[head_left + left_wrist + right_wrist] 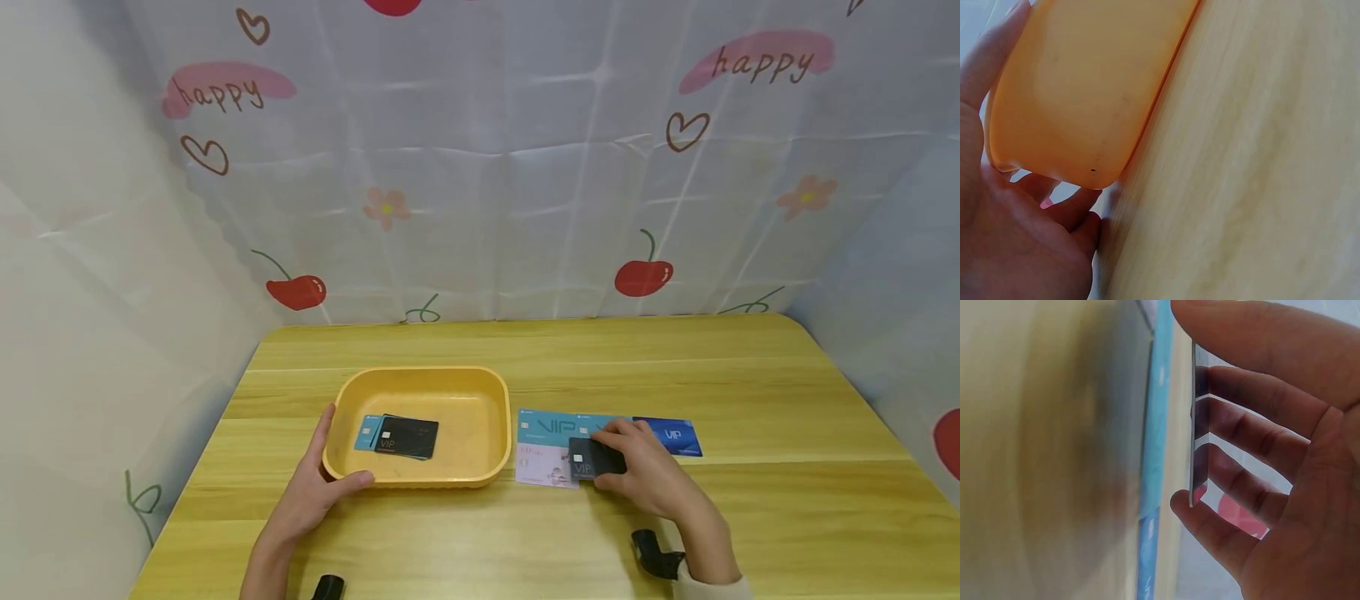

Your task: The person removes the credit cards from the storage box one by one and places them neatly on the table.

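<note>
My right hand (648, 471) pinches a black VIP card (582, 460) by its edges, thumb at the near edge and fingers at the far one. In the right wrist view the card (1200, 437) is seen edge-on, held above the table. Beneath and beside it lie a teal VIP card (551, 427), a second teal card partly hidden by the hand, a blue VIP card (684, 437) and a pink card (542, 467). My left hand (306, 492) grips the left end of a yellow plastic basin (495, 417), thumb on the near rim. Inside, another black VIP card (408, 438) overlaps a teal card (367, 433).
The wooden table (480, 542) carries the basin left of the cards. A printed curtain (510, 192) hangs behind the table's far edge, with pale cloth at both sides. Black wrist-mounted pieces (657, 557) show near each forearm.
</note>
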### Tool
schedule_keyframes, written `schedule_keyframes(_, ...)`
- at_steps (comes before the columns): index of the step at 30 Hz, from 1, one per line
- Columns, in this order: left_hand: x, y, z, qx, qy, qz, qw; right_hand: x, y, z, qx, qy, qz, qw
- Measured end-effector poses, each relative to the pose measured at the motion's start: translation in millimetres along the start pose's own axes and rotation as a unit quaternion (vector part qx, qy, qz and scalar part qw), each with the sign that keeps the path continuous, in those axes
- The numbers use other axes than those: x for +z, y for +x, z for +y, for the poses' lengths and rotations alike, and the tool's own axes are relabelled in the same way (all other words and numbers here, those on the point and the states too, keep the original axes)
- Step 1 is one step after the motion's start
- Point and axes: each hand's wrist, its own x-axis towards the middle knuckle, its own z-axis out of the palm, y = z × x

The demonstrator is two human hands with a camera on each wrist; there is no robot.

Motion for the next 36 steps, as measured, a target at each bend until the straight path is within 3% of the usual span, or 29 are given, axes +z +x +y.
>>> schedule_keyframes(12, 0.7, -0.8, 2.0, 0.004, -0.006, -0.002, 1.0000, 5.0, -2.8, 10.0, 0.015, -0.019, -0.008, 1.000)
schedule_keyframes(36, 0.5, 0.4, 0.9, 0.000, -0.002, -0.001, 1.0000, 5.3, -2.9, 7.6, 0.039, -0.036, -0.020, 0.998)
